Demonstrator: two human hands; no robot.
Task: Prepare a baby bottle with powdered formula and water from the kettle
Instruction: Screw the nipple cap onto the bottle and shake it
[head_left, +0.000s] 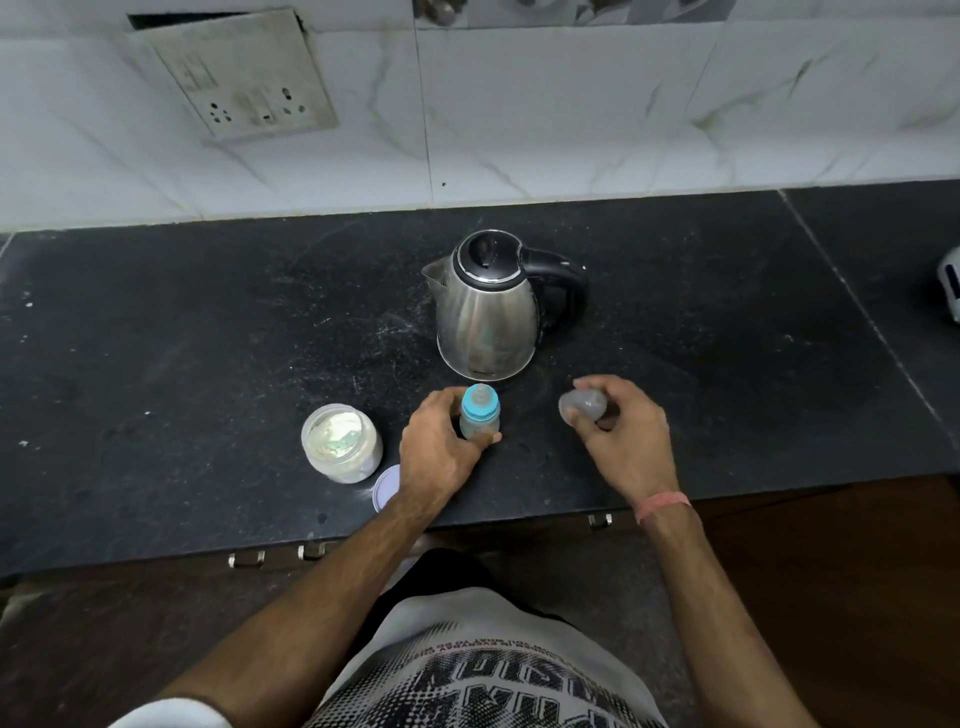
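Cap off, bottle steadied near the worktop's front edge.

Your left hand (439, 447) wraps the baby bottle (480, 415), teat ring on; your right hand (618, 426) pinches its clear cap (583, 405). Next, likely unscrew the ring. The open formula jar (342, 443) stands left, its lid (385, 487) beside it, the kettle (491, 306) just behind.

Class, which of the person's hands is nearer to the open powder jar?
Left. The left hand grips the baby bottle just right of the powder jar; the right hand, holding a clear cap, lies farther right.

A black stone counter (208, 338) met a white marble-tiled wall (571, 114) (with a grimy socket plate (244, 78)) above dark cabinets (130, 623).
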